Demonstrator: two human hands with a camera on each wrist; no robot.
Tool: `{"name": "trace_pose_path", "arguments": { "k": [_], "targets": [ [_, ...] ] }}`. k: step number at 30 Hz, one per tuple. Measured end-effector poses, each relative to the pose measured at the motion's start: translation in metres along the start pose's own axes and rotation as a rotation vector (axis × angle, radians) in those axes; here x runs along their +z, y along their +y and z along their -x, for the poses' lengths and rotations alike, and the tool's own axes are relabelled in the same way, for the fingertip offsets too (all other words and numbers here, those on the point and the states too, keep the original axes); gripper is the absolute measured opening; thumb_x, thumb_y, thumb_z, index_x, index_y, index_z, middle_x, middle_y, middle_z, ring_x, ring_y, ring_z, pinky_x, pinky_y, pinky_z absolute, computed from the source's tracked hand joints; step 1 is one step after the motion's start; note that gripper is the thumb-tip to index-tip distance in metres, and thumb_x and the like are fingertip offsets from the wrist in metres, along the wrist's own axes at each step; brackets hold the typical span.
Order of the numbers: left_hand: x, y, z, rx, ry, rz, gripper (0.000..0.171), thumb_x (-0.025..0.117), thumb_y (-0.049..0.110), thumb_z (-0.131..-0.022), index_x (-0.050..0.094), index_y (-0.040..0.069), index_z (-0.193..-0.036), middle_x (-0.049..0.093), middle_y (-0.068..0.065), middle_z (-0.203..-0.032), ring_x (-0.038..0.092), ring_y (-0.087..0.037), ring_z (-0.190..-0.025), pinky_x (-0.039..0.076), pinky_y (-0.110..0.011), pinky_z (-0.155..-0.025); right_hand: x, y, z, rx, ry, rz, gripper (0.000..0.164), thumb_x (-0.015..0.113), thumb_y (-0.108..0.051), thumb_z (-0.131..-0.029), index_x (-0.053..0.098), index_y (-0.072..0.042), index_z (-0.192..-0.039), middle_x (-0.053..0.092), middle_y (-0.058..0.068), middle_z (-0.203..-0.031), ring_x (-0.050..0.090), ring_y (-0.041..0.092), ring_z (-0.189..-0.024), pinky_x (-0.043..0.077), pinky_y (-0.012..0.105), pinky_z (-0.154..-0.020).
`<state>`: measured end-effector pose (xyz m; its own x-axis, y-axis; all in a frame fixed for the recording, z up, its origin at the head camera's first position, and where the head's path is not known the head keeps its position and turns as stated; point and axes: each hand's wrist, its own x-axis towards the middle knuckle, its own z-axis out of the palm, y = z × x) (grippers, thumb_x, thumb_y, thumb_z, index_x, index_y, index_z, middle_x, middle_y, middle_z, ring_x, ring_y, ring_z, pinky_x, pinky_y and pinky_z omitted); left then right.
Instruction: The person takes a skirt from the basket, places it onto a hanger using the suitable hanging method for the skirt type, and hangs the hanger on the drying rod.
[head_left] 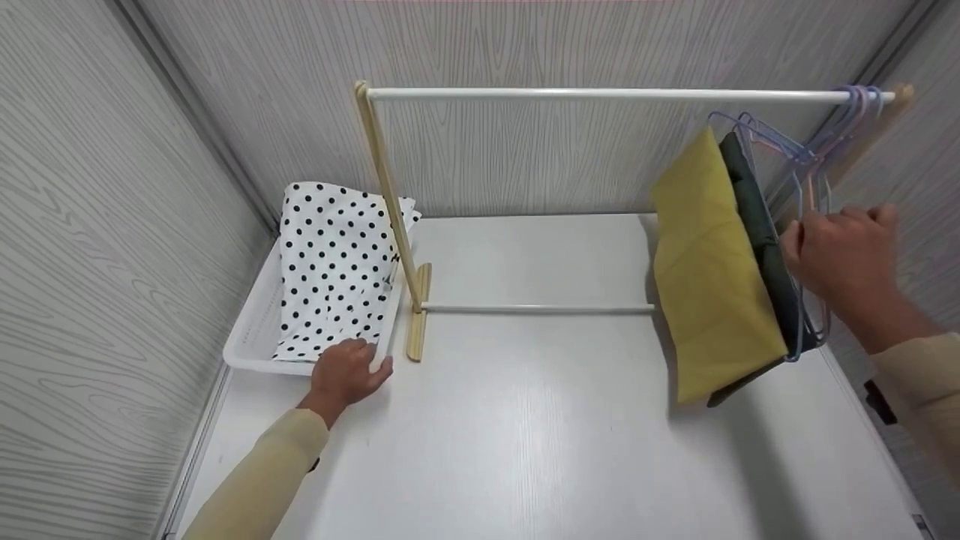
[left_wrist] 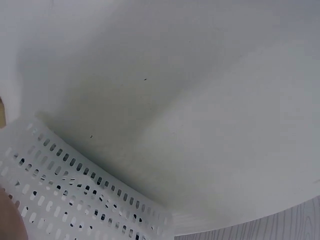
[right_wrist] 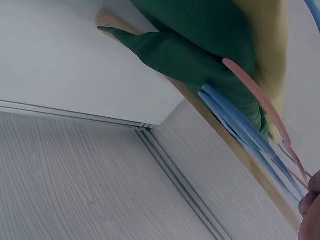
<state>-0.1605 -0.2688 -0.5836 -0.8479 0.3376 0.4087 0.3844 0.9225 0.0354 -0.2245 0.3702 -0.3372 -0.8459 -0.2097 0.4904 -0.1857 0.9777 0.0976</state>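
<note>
At the left, a white plastic basket [head_left: 259, 330] holds a white cloth with black dots [head_left: 334, 255]. My left hand [head_left: 346, 373] grips the basket's front rim near its right corner, fingers over the edge and thumb outside. The left wrist view shows the basket's slotted wall [left_wrist: 90, 185]. At the right end of the rack, my right hand [head_left: 847, 255] holds the bunched hangers, blue [right_wrist: 240, 122] and pink [right_wrist: 260, 95]. Beside it hang a yellow cloth [head_left: 712, 277] and a dark green cloth [right_wrist: 200, 55]. My right fingertips are partly cut off in the right wrist view.
A rack with a white top rail [head_left: 600, 94], wooden side posts [head_left: 390, 195] and a thin lower bar [head_left: 540, 308] stands on the white table [head_left: 525, 420]. Grey wood-patterned panels [head_left: 510, 45] enclose the back and sides. The basket stands close to the rack's left foot [head_left: 416, 337].
</note>
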Motion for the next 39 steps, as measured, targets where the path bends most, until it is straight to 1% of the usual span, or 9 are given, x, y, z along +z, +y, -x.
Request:
{"name": "trace_pose_path", "arguments": {
  "k": [7, 10, 14, 19, 24, 28, 30, 35, 39],
  "targets": [
    [-0.015, -0.005, -0.019, -0.201, -0.380, 0.209, 0.044, 0.046, 0.043, -0.100, 0.049, 0.014, -0.067, 0.044, 0.001, -0.059, 0.040, -0.016, -0.055, 0.035, -0.032, -0.054, 0.005, 0.003, 0.003, -0.006, 0.023, 0.011, 0.041, 0.044, -0.023, -0.098, 0.046, 0.001, -0.065, 0.042, 0.016, -0.051, 0.045, 0.040, -0.061, 0.030, 0.059, -0.078],
    [-0.018, -0.017, -0.028, -0.324, -0.447, 0.284, 0.037, 0.045, 0.036, -0.099, 0.051, 0.013, -0.071, 0.047, -0.001, -0.062, 0.044, -0.017, -0.056, 0.035, -0.032, -0.055, 0.006, 0.004, 0.001, -0.005, 0.011, 0.030, 0.041, 0.044, -0.024, -0.097, 0.046, 0.001, -0.065, 0.042, 0.017, -0.051, 0.046, 0.041, -0.062, 0.030, 0.059, -0.078],
    [-0.020, -0.038, -0.033, -0.481, -0.497, 0.263, 0.029, 0.049, 0.031, -0.095, 0.057, 0.003, -0.093, 0.060, -0.013, -0.079, 0.056, -0.027, -0.068, 0.045, -0.040, -0.062, 0.007, 0.001, -0.004, -0.032, 0.021, 0.041, 0.039, 0.047, -0.025, -0.097, 0.049, 0.003, -0.070, 0.045, 0.019, -0.054, 0.049, 0.044, -0.065, 0.031, 0.059, -0.078],
    [-0.022, -0.055, -0.035, -0.605, -0.586, 0.203, 0.061, 0.059, 0.037, -0.088, 0.044, -0.011, -0.124, 0.057, -0.033, -0.114, 0.057, -0.047, -0.104, 0.047, -0.059, -0.087, 0.007, -0.011, -0.017, -0.070, 0.110, 0.023, 0.036, 0.047, -0.024, -0.097, 0.052, 0.006, -0.078, 0.051, 0.025, -0.063, 0.050, 0.046, -0.074, 0.033, 0.059, -0.077],
    [-0.023, -0.055, -0.039, -0.607, -0.724, 0.205, 0.086, 0.067, 0.050, -0.082, 0.038, -0.010, -0.137, 0.044, -0.037, -0.132, 0.041, -0.055, -0.124, 0.035, -0.067, -0.102, 0.002, -0.031, -0.046, -0.103, 0.290, -0.014, 0.034, 0.047, -0.022, -0.097, 0.052, 0.008, -0.082, 0.055, 0.029, -0.082, 0.046, 0.046, -0.079, 0.032, 0.057, -0.071],
    [-0.025, -0.051, -0.038, -0.557, -0.828, 0.185, 0.088, 0.067, 0.054, -0.082, 0.040, -0.007, -0.141, 0.044, -0.038, -0.135, 0.043, -0.056, -0.124, 0.037, -0.068, -0.100, -0.007, -0.054, -0.075, -0.105, 0.366, -0.068, 0.032, 0.045, -0.022, -0.098, 0.054, 0.008, -0.093, 0.053, 0.027, -0.092, 0.045, 0.047, -0.088, 0.031, 0.058, -0.074],
    [-0.024, -0.050, -0.037, -0.523, -0.848, 0.156, 0.084, 0.068, 0.050, -0.081, 0.044, -0.007, -0.138, 0.049, -0.037, -0.129, 0.049, -0.054, -0.117, 0.041, -0.067, -0.096, -0.013, -0.065, -0.089, -0.086, 0.343, -0.086, 0.034, 0.044, -0.025, -0.099, 0.055, 0.008, -0.103, 0.052, 0.027, -0.103, 0.045, 0.047, -0.099, 0.031, 0.058, -0.082],
    [-0.016, -0.046, -0.043, -0.483, -0.854, 0.105, 0.054, 0.069, 0.037, -0.082, 0.058, -0.007, -0.112, 0.064, -0.023, -0.091, 0.061, -0.035, -0.080, 0.053, -0.051, -0.076, -0.022, -0.080, -0.120, 0.038, 0.189, -0.105, 0.055, 0.034, -0.040, -0.104, 0.041, 0.002, -0.139, 0.040, 0.025, -0.138, 0.032, 0.044, -0.130, 0.021, 0.058, -0.103],
    [-0.011, -0.044, -0.049, -0.475, -0.858, 0.110, 0.033, 0.058, 0.027, -0.094, 0.061, -0.004, -0.104, 0.064, -0.014, -0.075, 0.057, -0.025, -0.065, 0.051, -0.041, -0.064, -0.019, -0.084, -0.134, 0.126, 0.073, -0.166, 0.061, 0.025, -0.048, -0.106, 0.039, 0.001, -0.140, 0.040, 0.025, -0.140, 0.029, 0.041, -0.137, 0.009, 0.059, -0.112]
  ]
}}
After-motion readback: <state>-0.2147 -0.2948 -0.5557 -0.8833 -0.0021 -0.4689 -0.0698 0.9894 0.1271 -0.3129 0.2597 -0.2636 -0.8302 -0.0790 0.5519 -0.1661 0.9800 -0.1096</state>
